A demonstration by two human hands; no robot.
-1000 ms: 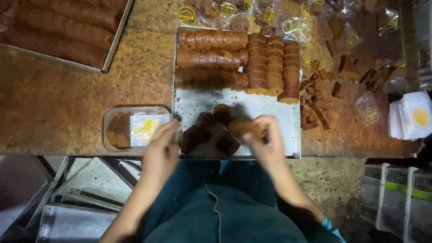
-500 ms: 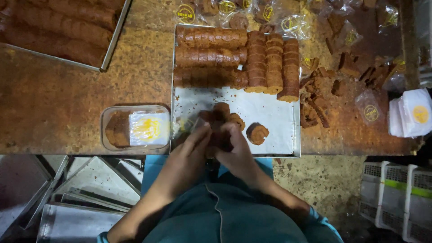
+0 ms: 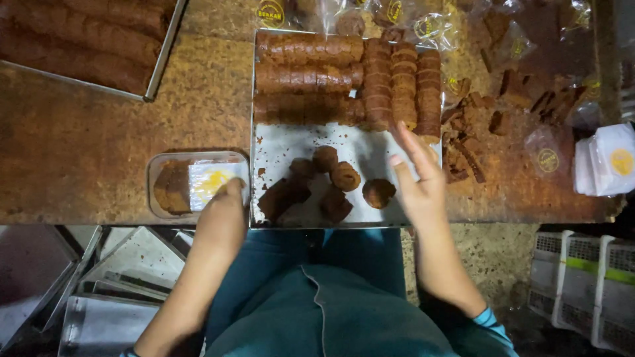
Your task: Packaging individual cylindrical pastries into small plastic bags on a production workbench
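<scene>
A metal tray (image 3: 278, 149) lies on the brown table, with rows of sliced brown cake rolls (image 3: 311, 76) at its far side and several loose round slices (image 3: 345, 176) near me. My left hand (image 3: 221, 218) rests by the tray's left edge, its fingertips touching a clear plastic container (image 3: 165, 188) that holds a brown slice and a white-and-yellow label. My right hand (image 3: 417, 175) hovers over the tray's right side with fingers spread, holding nothing, just right of one loose slice (image 3: 378, 193).
A second tray of brown rolls (image 3: 86, 33) sits at the far left. Cake scraps (image 3: 476, 142) and clear wrappers (image 3: 549, 155) litter the table's right. White packets (image 3: 605, 162) lie at the right edge. Metal trays (image 3: 99, 284) are stacked below left, white crates (image 3: 582, 277) below right.
My hands were together over the loose slices near the tray's front. They have parted: the left went left to the plastic container, the right went right and opened over the tray.
</scene>
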